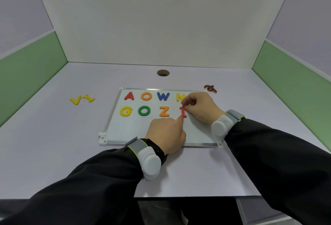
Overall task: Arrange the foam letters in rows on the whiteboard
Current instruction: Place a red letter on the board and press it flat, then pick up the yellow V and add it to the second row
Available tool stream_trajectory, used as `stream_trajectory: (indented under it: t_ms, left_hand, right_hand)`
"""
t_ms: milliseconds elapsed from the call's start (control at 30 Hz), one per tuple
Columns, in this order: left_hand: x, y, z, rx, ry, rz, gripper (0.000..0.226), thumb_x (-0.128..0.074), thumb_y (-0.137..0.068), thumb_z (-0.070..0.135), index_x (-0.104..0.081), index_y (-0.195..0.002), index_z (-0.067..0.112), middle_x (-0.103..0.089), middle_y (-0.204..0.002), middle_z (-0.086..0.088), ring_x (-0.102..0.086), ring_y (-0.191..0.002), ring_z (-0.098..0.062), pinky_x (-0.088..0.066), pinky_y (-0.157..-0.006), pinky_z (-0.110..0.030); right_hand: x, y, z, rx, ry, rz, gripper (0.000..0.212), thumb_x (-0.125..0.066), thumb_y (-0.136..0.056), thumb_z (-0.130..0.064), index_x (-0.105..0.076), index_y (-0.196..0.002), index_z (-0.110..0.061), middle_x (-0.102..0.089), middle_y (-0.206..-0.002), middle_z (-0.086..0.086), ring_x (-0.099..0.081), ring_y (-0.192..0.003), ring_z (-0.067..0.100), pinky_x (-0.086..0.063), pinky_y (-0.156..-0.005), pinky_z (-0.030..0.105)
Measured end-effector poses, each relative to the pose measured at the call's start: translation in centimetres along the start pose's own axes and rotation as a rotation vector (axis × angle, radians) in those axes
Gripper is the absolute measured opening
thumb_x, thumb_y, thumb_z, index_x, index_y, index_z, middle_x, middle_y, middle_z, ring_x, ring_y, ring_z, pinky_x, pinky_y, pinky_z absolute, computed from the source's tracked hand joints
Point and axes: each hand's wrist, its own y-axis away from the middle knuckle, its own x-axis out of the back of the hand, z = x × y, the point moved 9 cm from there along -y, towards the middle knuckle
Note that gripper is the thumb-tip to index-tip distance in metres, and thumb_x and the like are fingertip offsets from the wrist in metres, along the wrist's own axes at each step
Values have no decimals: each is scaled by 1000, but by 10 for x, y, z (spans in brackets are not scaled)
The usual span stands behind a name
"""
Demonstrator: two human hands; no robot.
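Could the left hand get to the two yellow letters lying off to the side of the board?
Probably yes. The yellow V and I lie on bare table left of the whiteboard, nothing around them. The left hand only touches the red I with a fingertip.

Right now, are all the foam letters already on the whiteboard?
No: a yellow V and yellow I lie on the table left of the whiteboard.
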Motion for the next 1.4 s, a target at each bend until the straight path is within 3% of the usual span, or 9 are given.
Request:
stream_trajectory:
  t_ms: [200, 400, 567, 700, 800, 1167, 1300, 1400]
  left_hand:
    - [1, 0, 0, -7, -1, 14, 39, -32, -100, 30, -46, -132, 15, -58, -80, -2, -52, -65, -22, -39, -58, -31]
    - [8, 1, -4, -19, 23, 36, 23, -36, -97, 28, -54, -102, 14, -51, -71, -1, -46, -59, -21, -34, -55, -30]
    - [17, 2, -21, 15, 60, 96, 22, -36, -98, 31, -50, -87, 19, -52, -69, 1, -51, -61, -22, -31, -53, -27]
    - [24, 2, -53, 81, 53, 151, 28, -36, -99, 35, -60, -103, 22, -65, -85, -1, -63, -78, -24, -35, -57, -29]
    - [23, 4, -87, 163, 72, 136, 35, -38, -98, 36, -62, -120, 23, -70, -102, -1, -65, -91, -26, -49, -70, -32]
    - [25, 23, -183, 365, 72, 135, 33, -41, -96, 35, -65, -116, 25, -69, -100, -2, -64, -92, -27, -48, -73, -32]
    - [27, 38, -233, 476, 74, 164, 26, -42, -93, 32, -66, -100, 24, -67, -85, 2, -62, -80, -25, -39, -62, -30]
    - [24, 49, -271, 559, 83, 177, 24, -43, -92, 30, -65, -97, 23, -67, -88, 2, -60, -83, -26, -40, -65, -31]
  right_hand:
    - [0, 1, 0, 1, -36, -6, 15, -68, -87, -7, -74, -98, -16, -70, -96, -3, -62, -84, 4, -45, -76, 9]
    - [12, -1, 0, -25, -125, 62, 33, -54, -83, 4, -71, -94, -21, -73, -96, -3, -66, -91, 11, -51, -83, 21]
    - [10, -10, -19, 4, -141, 87, 24, -58, -88, -2, -73, -95, -21, -72, -96, -3, -66, -90, 12, -54, -82, 23]
    - [-3, -18, -40, 47, -126, 83, 20, -60, -89, -7, -74, -97, -18, -72, -94, -5, -65, -87, 9, -53, -79, 22]
    - [-22, -25, -61, 89, -122, 42, 21, -59, -85, -6, -76, -94, -15, -73, -91, -4, -65, -84, 9, -53, -77, 22]
    - [-89, -53, -138, 229, -135, -60, 20, -61, -81, -3, -75, -90, -15, -74, -86, -3, -65, -79, 9, -51, -77, 21]
    - [-126, -67, -172, 265, -117, -127, 22, -60, -81, -4, -74, -90, -19, -73, -86, -5, -66, -78, 9, -52, -79, 23]
    - [-150, -75, -196, 293, -99, -172, 22, -60, -82, -5, -75, -93, -16, -74, -91, -1, -67, -84, 15, -53, -83, 26]
